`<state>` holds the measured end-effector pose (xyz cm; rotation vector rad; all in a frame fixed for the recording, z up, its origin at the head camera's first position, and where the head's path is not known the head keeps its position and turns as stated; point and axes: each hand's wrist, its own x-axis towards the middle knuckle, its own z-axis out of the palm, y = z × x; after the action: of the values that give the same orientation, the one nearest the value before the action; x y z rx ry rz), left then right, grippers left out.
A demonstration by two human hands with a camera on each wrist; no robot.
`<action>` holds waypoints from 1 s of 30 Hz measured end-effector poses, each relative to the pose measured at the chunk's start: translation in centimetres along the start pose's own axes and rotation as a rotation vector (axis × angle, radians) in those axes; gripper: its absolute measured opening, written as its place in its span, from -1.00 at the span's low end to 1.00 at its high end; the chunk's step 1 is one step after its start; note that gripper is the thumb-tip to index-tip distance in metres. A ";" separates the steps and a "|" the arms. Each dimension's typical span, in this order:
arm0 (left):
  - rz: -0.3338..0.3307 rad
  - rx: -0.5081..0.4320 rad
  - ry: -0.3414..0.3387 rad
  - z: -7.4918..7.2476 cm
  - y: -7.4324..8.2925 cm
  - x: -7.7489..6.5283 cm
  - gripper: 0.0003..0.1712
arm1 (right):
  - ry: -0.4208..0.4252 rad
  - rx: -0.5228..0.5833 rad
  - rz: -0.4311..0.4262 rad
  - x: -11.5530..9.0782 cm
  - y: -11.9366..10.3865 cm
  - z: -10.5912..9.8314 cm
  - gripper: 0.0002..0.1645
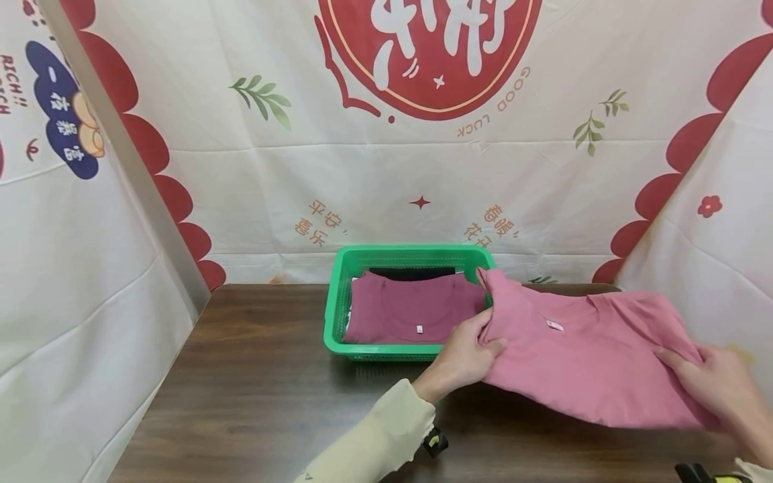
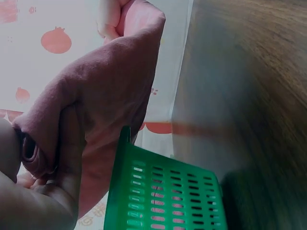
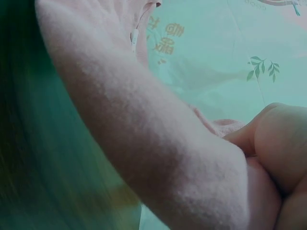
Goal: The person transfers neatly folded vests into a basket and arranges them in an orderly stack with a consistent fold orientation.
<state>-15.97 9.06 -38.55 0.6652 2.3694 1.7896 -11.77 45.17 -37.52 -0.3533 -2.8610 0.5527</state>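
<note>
A folded pink T-shirt (image 1: 580,362) hangs stretched between both hands above the right part of the table, its neckline with a small white label toward the back. My left hand (image 1: 468,352) grips its left edge close to the basket's front right corner, the cloth bunched between thumb and fingers in the left wrist view. At the other end my right hand (image 1: 715,379) holds the right edge, thumb on top. In the green plastic basket (image 1: 386,349) lies a folded darker mauve shirt (image 1: 410,305), its right side partly overlapped by the pink one.
Behind the mauve shirt a black folded cloth (image 1: 413,274) shows in the basket. The dark wooden table (image 1: 253,389) extends left and in front of the basket. A printed white cloth (image 1: 392,181) hangs along the back, with more cloth at both sides.
</note>
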 end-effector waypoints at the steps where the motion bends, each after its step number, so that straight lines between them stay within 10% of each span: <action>1: 0.001 0.002 0.002 -0.2 0.0 0.0 -0.38 | -0.004 -0.003 0.001 0.0 -0.1 0.0 -0.44; 30: -0.008 0.016 0.043 -5.8 -1.6 -0.8 -0.41 | -0.039 0.114 -0.103 1.4 -5.4 1.5 -0.44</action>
<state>-17.68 3.22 -38.41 0.6240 2.4126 1.8018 -14.53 40.20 -36.55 -0.1773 -2.8495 0.7070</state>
